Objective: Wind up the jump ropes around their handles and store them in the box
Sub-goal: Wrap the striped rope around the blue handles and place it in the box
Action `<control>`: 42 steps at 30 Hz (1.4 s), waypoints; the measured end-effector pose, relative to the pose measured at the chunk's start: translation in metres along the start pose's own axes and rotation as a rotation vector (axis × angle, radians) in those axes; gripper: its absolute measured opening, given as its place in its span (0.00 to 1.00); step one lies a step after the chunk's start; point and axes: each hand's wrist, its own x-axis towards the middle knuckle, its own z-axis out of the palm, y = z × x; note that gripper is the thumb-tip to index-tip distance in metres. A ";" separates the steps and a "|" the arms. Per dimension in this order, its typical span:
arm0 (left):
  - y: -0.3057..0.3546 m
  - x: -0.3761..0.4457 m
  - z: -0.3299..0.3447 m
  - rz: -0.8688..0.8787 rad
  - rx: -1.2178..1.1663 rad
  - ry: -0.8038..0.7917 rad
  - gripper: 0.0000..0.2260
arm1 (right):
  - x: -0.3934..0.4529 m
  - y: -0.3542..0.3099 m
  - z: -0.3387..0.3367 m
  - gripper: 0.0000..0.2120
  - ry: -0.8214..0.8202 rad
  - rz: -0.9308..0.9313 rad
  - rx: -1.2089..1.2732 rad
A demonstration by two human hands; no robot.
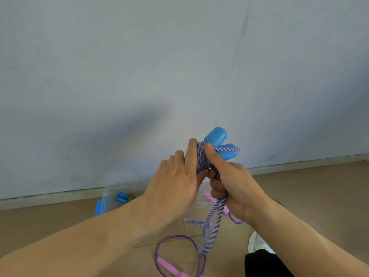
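Note:
Two blue handles [216, 137] of a jump rope stick up side by side in front of the wall. A purple-and-white braided rope [201, 156] is coiled around them. My right hand [231, 180] grips the handles and the rope from the right, thumb pressed on the coils. My left hand [175, 176] lies against the coils from the left, fingers along the rope. The loose end of the braided rope [211, 222] hangs down below my hands. A clear plastic box [108, 198] stands on the floor behind my left arm, with a wound blue-handled rope [122, 197] inside.
A second jump rope with pink handles [169, 266] and a thin purple cord [175, 239] lies loose on the wooden floor below my hands. A blue lid [97, 207] leans beside the box. A white shoe [257, 242] is at the lower right. The wall is close ahead.

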 end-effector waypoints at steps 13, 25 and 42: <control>-0.014 0.017 -0.035 -0.639 -1.325 -0.627 0.44 | -0.003 -0.001 -0.019 0.18 -0.151 -0.147 0.094; -0.027 0.019 -0.040 -0.545 -1.539 -1.077 0.23 | -0.014 -0.012 -0.022 0.19 -0.532 -0.227 -0.431; -0.028 0.016 -0.008 -0.385 -0.723 -0.234 0.19 | -0.010 -0.009 -0.006 0.12 -0.314 -0.014 -0.322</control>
